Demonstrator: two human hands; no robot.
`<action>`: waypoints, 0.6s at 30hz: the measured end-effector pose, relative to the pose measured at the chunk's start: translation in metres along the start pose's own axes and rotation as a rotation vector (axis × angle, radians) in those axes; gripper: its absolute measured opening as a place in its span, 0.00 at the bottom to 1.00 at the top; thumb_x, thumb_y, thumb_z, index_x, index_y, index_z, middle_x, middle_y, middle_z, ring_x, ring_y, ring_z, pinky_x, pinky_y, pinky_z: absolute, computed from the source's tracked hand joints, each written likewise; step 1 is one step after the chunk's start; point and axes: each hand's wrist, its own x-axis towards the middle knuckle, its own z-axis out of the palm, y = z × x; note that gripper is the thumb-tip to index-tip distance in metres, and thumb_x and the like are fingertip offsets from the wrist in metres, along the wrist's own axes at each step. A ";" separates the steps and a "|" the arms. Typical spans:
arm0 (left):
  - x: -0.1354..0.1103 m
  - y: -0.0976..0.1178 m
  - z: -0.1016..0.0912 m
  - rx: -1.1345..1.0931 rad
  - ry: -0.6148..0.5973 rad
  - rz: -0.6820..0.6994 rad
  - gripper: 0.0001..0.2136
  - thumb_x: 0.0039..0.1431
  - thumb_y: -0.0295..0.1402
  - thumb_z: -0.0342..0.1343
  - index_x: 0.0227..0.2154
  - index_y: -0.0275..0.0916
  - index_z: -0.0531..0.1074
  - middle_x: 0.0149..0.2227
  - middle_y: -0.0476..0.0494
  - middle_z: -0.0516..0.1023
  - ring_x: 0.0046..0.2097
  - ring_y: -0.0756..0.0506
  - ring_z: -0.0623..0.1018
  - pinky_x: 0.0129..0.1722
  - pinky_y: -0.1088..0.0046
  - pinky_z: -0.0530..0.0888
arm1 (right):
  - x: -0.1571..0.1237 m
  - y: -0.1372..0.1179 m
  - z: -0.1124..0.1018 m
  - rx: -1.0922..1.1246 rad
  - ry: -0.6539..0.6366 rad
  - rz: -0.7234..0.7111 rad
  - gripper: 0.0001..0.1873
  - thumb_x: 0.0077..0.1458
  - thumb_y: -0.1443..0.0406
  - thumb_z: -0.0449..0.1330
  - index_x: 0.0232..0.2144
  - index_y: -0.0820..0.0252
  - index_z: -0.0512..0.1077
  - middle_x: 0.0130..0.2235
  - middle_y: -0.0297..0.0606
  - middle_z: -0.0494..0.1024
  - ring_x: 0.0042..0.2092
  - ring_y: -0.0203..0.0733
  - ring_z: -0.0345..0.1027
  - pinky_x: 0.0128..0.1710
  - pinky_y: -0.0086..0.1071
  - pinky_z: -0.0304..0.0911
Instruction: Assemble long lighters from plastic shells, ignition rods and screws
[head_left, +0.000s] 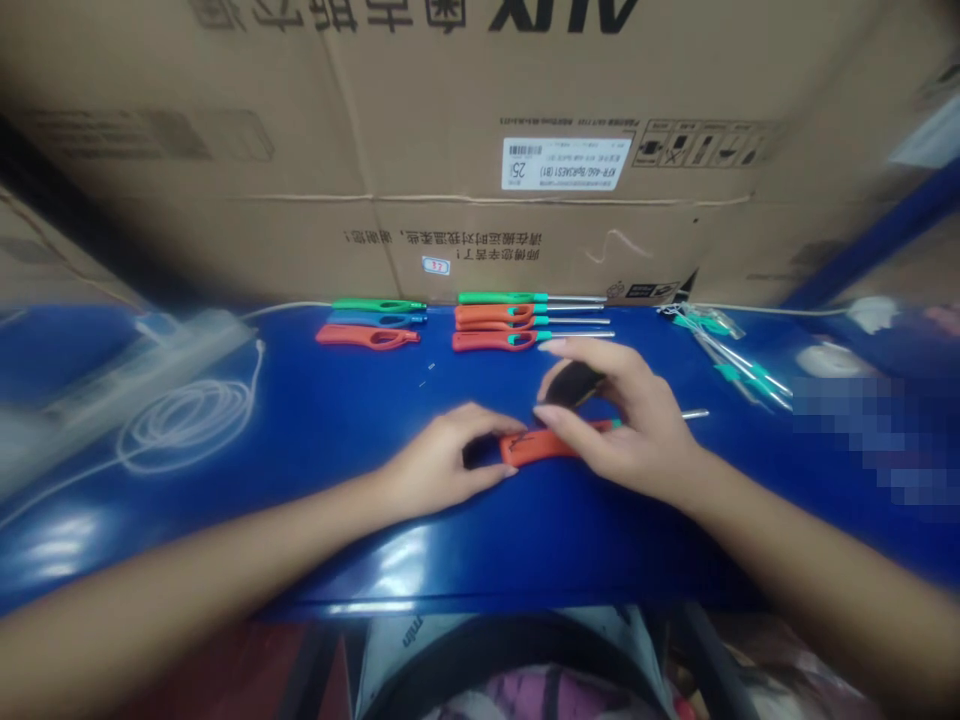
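Observation:
An orange-red long-nosed lighter lies crosswise near the table's front, its metal tube showing beyond my right hand. My left hand pinches the handle's end between thumb and fingers. My right hand curls around a dark rounded object, whose kind I cannot make out. The right thumb lies over the lighter's handle, hiding part of it. Just behind are several finished-looking lighters with metal tubes, in green, orange and red. To their left sit green, blue and red lighter handles without tubes.
Loose metal tubes with green parts lie at the right. A coiled white cable and a power strip are on the left of the blue table. A large cardboard box stands behind.

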 end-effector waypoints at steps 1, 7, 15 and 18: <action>0.001 0.000 0.001 -0.002 0.000 -0.006 0.17 0.59 0.32 0.65 0.51 0.41 0.74 0.48 0.43 0.81 0.49 0.42 0.78 0.53 0.62 0.74 | 0.003 -0.002 -0.002 0.013 -0.015 0.033 0.26 0.61 0.67 0.62 0.60 0.51 0.65 0.48 0.40 0.78 0.38 0.39 0.76 0.38 0.33 0.76; 0.012 0.004 0.010 -0.016 -0.005 -0.014 0.16 0.58 0.33 0.65 0.48 0.40 0.75 0.48 0.42 0.81 0.50 0.41 0.79 0.53 0.60 0.74 | 0.027 -0.003 -0.021 -0.076 -0.151 0.038 0.22 0.63 0.65 0.60 0.58 0.55 0.68 0.45 0.39 0.80 0.32 0.36 0.74 0.34 0.31 0.73; 0.037 0.006 0.019 -0.031 -0.064 -0.004 0.22 0.48 0.29 0.66 0.49 0.37 0.76 0.42 0.43 0.76 0.42 0.44 0.77 0.46 0.65 0.76 | 0.028 0.019 -0.023 -0.256 -0.047 -0.117 0.20 0.65 0.60 0.57 0.58 0.57 0.69 0.47 0.42 0.82 0.32 0.36 0.74 0.39 0.33 0.72; 0.037 0.004 0.020 -0.037 -0.073 0.008 0.21 0.49 0.29 0.65 0.49 0.37 0.76 0.42 0.43 0.75 0.43 0.44 0.77 0.47 0.65 0.75 | 0.020 0.022 -0.021 -0.054 -0.075 -0.024 0.21 0.67 0.63 0.53 0.61 0.57 0.64 0.46 0.41 0.81 0.31 0.35 0.74 0.32 0.30 0.72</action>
